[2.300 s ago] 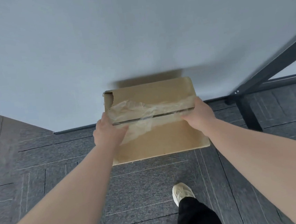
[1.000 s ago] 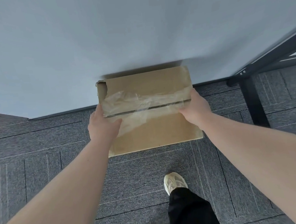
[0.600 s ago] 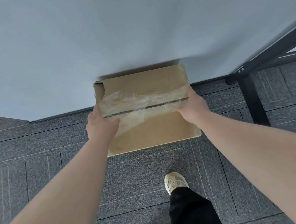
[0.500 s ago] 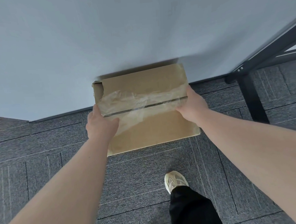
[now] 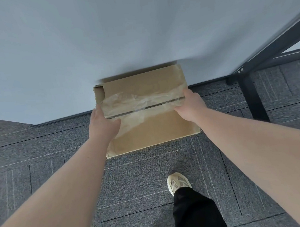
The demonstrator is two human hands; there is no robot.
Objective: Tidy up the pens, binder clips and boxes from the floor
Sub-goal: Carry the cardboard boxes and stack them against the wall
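I held the flat brown cardboard box with crumpled clear tape (image 5: 146,112) out in front of me, its long axis running left to right, its far edge near the grey wall (image 5: 101,35). My left hand (image 5: 101,124) clasped its left side and my right hand (image 5: 190,104) its right, arms stretched forward. Whether it rested on the grey carpet floor (image 5: 142,178) I couldn't quite tell.

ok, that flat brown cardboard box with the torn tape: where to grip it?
Grip the flat brown cardboard box by its two short sides, one from each side, as the left hand and right hand do. It is wide, and the loose tape on top offers no firm hold.
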